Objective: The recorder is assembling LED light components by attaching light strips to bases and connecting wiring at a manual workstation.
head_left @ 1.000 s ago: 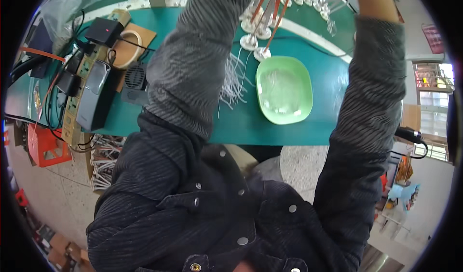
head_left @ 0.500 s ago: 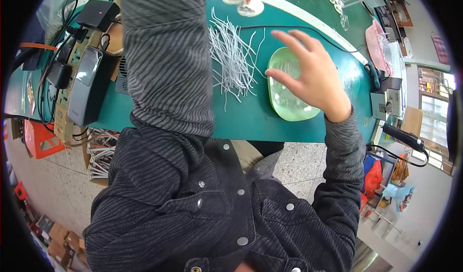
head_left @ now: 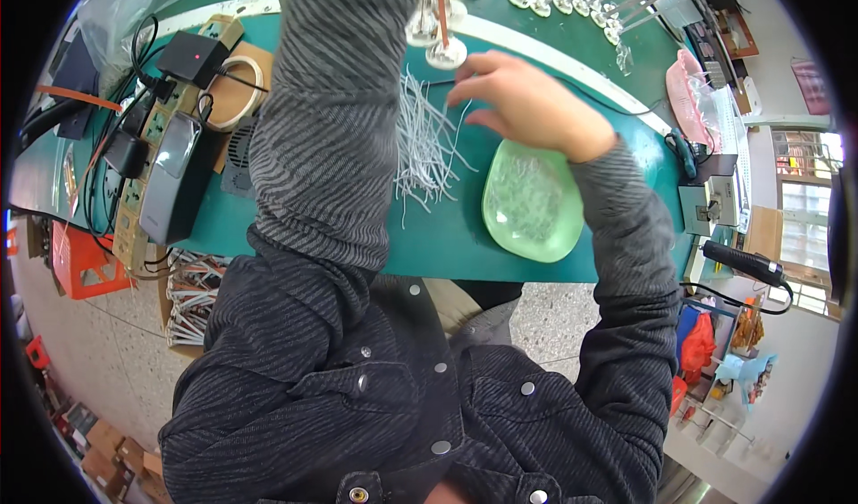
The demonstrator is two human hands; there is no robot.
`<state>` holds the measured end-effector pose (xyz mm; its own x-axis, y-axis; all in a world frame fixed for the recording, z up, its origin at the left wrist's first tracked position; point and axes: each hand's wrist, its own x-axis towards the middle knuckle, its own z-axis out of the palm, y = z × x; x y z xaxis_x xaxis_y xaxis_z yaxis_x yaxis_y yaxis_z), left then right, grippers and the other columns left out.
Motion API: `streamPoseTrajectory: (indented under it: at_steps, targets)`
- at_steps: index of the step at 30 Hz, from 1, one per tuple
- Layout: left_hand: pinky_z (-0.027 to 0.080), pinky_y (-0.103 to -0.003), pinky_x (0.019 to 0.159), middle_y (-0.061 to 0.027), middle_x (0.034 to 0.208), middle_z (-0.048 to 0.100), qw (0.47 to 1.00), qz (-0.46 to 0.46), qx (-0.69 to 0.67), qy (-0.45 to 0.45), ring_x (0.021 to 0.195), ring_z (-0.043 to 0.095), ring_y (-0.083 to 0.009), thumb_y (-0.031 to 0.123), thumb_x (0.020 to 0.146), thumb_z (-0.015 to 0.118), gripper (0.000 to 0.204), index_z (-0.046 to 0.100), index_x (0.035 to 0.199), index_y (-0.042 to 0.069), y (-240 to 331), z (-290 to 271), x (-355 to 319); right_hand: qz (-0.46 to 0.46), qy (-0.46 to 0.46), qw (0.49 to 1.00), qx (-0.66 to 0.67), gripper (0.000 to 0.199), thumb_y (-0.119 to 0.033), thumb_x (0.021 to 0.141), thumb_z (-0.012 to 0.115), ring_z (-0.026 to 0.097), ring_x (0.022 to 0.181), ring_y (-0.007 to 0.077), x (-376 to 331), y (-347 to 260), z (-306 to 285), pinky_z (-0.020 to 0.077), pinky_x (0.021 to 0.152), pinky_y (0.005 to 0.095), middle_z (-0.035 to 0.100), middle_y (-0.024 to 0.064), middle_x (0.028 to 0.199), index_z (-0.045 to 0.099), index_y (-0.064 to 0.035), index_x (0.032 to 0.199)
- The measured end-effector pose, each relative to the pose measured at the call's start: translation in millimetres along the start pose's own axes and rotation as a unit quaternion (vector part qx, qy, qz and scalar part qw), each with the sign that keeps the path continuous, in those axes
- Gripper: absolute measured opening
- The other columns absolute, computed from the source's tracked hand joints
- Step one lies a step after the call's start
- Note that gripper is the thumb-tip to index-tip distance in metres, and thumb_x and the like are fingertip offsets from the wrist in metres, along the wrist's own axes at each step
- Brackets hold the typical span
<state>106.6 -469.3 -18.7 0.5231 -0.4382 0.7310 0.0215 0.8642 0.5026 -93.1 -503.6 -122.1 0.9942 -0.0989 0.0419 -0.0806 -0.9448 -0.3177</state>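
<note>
**Inspector A:** Start with the bundle of thin white wires point(head_left: 427, 147). Position?

**Inspector B:** Lying loose on the green tabletop point(head_left: 447, 245), fanned out. All other places are given from this bundle.

**A:** Right hand point(head_left: 527, 102)?

**B:** Just to the right of the bundle and above its upper end, fingers point(head_left: 469, 66) spread and pointing toward the strands. The grip is open and nothing is held. Whether a fingertip touches a strand I cannot tell.

**A:** Left hand?

**B:** The striped left sleeve point(head_left: 331, 120) runs up along the bundle's left side; the hand itself is cut off at the top edge, so its grip cannot be judged.

**A:** Surroundings?

**B:** A pale green dish point(head_left: 532, 202) sits just right of the bundle, below the right wrist. A small white round stand point(head_left: 445, 53) stands just beyond the bundle's upper end. Well to the left lie a power strip point(head_left: 147, 160) and a black adapter point(head_left: 189, 57).
</note>
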Motion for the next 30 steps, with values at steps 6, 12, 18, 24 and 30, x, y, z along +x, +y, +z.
streamPoseTrajectory:
  at_steps: [6,12,18,24,30]
  targets:
    - [0.031,-0.024,0.047,0.0069,0.057,0.049,0.995,-0.026,0.093,-0.011,0.051,0.041,-0.0027,0.014,0.086,0.07,0.021,0.064,0.068,0.005,-4,27,-9,0.039,-0.054,0.998,-0.011,0.013,-0.006,0.08,0.068,0.055,0.101,0.0313,-10,3,1,0.0478,0.086,0.039,0.057,0.0118,0.1,0.063,-0.003,0.091]
    - [0.03,-0.022,0.047,0.0075,0.058,0.049,0.994,-0.085,0.062,0.009,0.051,0.041,-0.0019,0.013,0.088,0.069,0.02,0.064,0.07,0.005,-7,32,-11,0.02,0.004,0.992,-0.127,0.009,-0.003,0.083,0.06,0.059,0.086,0.033,-41,-13,-41,0.0497,0.074,0.0394,0.06,0.0123,0.087,0.055,-0.002,0.091]
    - [0.028,-0.022,0.046,0.0082,0.054,0.044,0.996,-0.066,0.045,-0.041,0.049,0.038,-0.0013,0.013,0.09,0.068,0.035,0.052,0.059,0.009,-17,37,-16,0.109,0.113,0.983,-0.093,0.005,0.001,0.086,0.061,0.065,0.072,0.0312,-79,-28,-85,0.0511,0.065,0.0362,0.065,0.0144,0.079,0.057,-0.0003,0.089]
    - [0.028,-0.023,0.044,0.0077,0.054,0.046,0.998,0.023,0.066,-0.009,0.047,0.038,-0.0025,0.013,0.09,0.068,0.036,0.052,0.058,0.009,-17,45,-18,0.152,0.151,0.971,-0.105,0.014,0.0,0.081,0.064,0.067,0.074,0.0319,-84,-14,-54,0.0528,0.067,0.037,0.067,0.0171,0.078,0.067,-0.0001,0.094]
    - [0.03,-0.02,0.043,0.0056,0.053,0.048,0.992,0.05,0.07,0.092,0.044,0.041,-0.0024,0.012,0.089,0.069,0.03,0.056,0.062,0.009,18,39,-15,0.195,0.021,0.965,-0.175,0.018,0.003,0.075,0.062,0.065,0.077,0.038,-53,-17,-24,0.053,0.072,0.0408,0.066,0.0204,0.081,0.069,0.0005,0.092]
